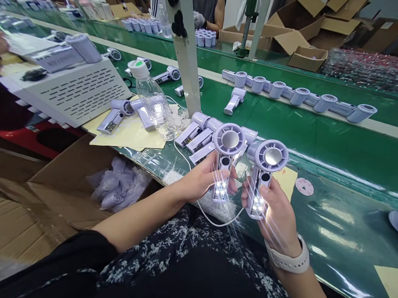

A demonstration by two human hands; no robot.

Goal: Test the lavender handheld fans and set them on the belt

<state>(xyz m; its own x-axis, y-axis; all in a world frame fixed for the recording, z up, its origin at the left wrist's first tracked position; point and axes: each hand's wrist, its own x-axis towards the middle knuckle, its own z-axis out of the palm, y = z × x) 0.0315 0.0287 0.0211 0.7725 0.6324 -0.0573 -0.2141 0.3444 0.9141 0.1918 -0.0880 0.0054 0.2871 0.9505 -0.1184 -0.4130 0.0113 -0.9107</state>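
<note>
Two lilac handheld fans stand upright side by side over the bench's front edge, lights glowing on both handles. My left hand (206,178) is wrapped round the handle of the left fan (230,139). Round the handle of the right fan (272,156) my right hand (278,206) is closed, with a pale watch on the wrist. A white cable (211,221) loops beneath the two fans; where its end goes is hidden by my right hand. Just behind my left hand, several more fans (199,138) lie on the bench.
A clear bottle (154,102) leans beside a perforated metal box (78,89) at left. Beyond runs a green conveyor (336,143) with a row of fans (300,95). A metal post (187,55) rises behind the bench. Below left sits a carton (60,173) with bagged parts. A person works across.
</note>
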